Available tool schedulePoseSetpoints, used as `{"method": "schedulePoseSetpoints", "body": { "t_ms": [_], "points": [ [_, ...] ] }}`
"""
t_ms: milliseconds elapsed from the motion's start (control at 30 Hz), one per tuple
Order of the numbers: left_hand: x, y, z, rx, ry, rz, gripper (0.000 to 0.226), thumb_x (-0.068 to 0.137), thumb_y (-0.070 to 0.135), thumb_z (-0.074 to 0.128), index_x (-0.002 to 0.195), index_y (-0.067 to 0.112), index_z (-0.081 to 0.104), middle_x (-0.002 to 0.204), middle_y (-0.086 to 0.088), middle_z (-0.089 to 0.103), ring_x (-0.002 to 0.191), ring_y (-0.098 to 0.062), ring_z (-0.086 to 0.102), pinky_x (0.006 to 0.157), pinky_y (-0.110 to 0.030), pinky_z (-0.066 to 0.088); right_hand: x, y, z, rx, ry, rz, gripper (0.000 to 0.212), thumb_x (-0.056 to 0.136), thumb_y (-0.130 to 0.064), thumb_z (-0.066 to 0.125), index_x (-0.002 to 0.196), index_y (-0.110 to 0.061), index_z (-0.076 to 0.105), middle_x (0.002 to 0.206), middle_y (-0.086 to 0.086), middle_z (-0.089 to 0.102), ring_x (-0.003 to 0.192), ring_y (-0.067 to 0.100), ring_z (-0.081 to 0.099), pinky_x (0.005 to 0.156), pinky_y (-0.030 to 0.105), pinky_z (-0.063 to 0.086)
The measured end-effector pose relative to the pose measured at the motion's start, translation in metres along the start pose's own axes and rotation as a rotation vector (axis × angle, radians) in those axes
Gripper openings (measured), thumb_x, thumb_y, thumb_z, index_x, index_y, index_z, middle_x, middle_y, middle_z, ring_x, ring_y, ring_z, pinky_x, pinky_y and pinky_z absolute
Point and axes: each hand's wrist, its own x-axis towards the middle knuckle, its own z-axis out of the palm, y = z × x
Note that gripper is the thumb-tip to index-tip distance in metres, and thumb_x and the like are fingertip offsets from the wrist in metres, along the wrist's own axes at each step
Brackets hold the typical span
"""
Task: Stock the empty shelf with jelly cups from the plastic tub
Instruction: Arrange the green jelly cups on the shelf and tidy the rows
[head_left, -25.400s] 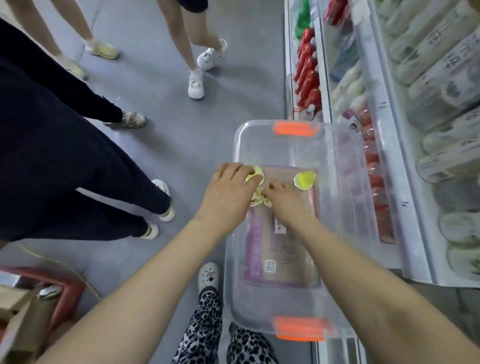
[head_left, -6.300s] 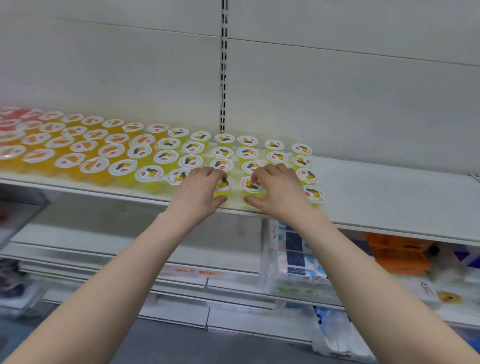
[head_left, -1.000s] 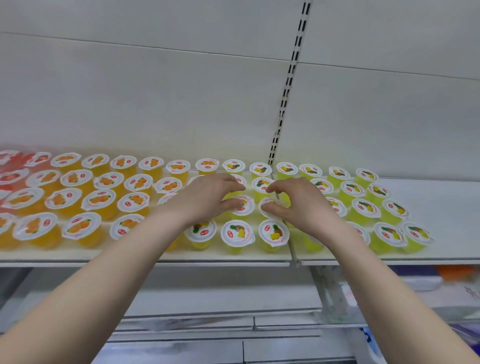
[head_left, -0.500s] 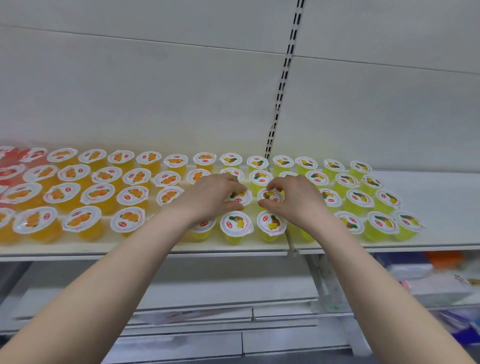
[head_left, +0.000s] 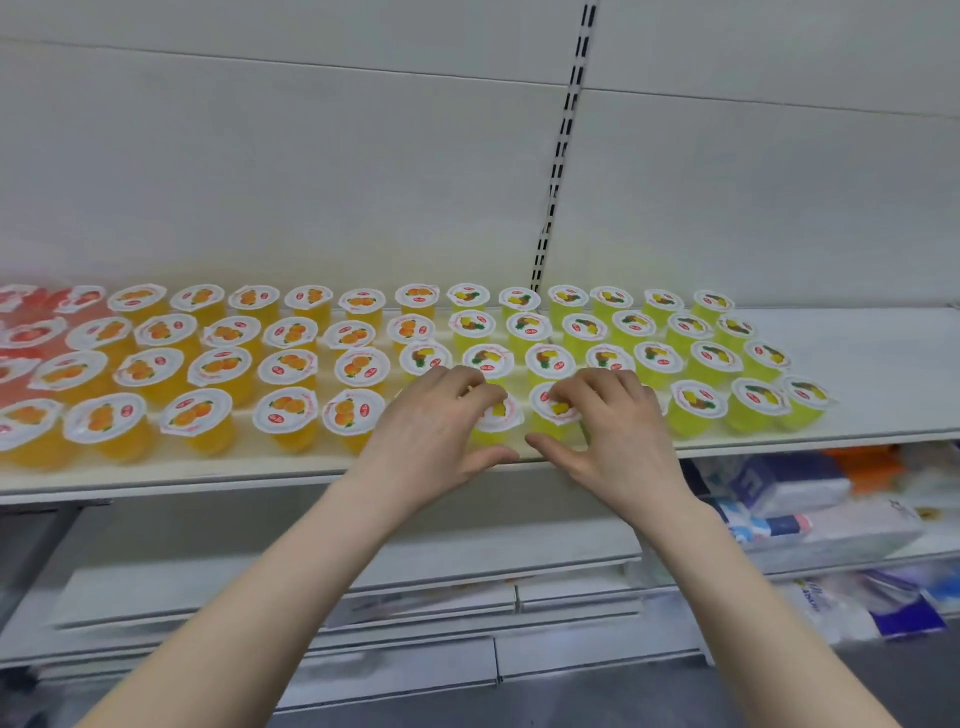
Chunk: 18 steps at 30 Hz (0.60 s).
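Both hands grip near-row cups on the shelf (head_left: 883, 358): left hand (head_left: 431, 436) a yellow jelly cup (head_left: 505, 415), right hand (head_left: 618, 436) the neighbouring cup (head_left: 551, 413). Orange cups (head_left: 285, 413) stand left.

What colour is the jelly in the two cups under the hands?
Pale yellow-green in both cups; the head view, the only one, shows it.

Left hand (head_left: 431, 434), right hand (head_left: 621, 439) around jelly cups (head_left: 508, 415)

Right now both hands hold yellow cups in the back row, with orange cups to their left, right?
No, not the back row. The head view shows the left hand and right hand holding yellow cups in the front row, at the shelf edge; orange cups are to their left.
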Motion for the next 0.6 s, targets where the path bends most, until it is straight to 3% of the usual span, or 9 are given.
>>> {"method": "schedulePoseSetpoints", "body": {
  "t_ms": [133, 333, 500, 600],
  "points": [
    [-0.004, 0.005, 0.011, 0.017, 0.088, -0.014, 0.048, 0.063, 0.029, 0.088, 0.104, 0.015, 0.067, 0.104, -0.006, 0.064, 0.091, -0.03, 0.06, 0.074, -0.037, 0.054, -0.001, -0.005, 0.004, -0.063, 0.001, 0.028, 0.034, 0.074, -0.042, 0.072, 0.103, -0.026, 0.064, 0.104, -0.001, 0.065, 0.1, 0.03, 0.055, 0.079, 0.041, 0.045],
    [-0.006, 0.014, 0.023, -0.057, 0.217, -0.065, 0.045, 0.064, 0.023, 0.088, 0.103, 0.013, 0.068, 0.099, -0.007, 0.063, 0.092, -0.029, 0.06, 0.072, -0.038, 0.054, -0.001, -0.006, 0.002, -0.094, -0.012, 0.04, 0.034, 0.073, -0.039, 0.076, 0.102, -0.026, 0.064, 0.101, -0.001, 0.066, 0.098, 0.03, 0.056, 0.078, 0.042, 0.045],
    [-0.015, 0.014, 0.025, 0.006, 0.257, -0.046, 0.052, 0.066, 0.03, 0.086, 0.111, 0.013, 0.066, 0.107, -0.008, 0.062, 0.102, -0.029, 0.056, 0.102, -0.04, 0.038, 0.002, -0.007, -0.004, -0.059, -0.002, 0.011, 0.047, 0.077, -0.059, 0.057, 0.108, -0.025, 0.062, 0.112, -0.002, 0.062, 0.105, 0.028, 0.053, 0.083, 0.042, 0.043],
    [-0.028, 0.005, 0.013, 0.048, 0.292, -0.059, 0.057, 0.07, 0.034, 0.081, 0.12, 0.014, 0.062, 0.118, -0.008, 0.059, 0.113, -0.029, 0.051, 0.109, -0.045, 0.035, 0.014, -0.023, -0.008, 0.053, 0.087, -0.056, 0.042, 0.083, -0.054, 0.057, 0.11, -0.022, 0.064, 0.111, -0.002, 0.064, 0.106, 0.026, 0.053, 0.087, 0.041, 0.041]
  ]
}}
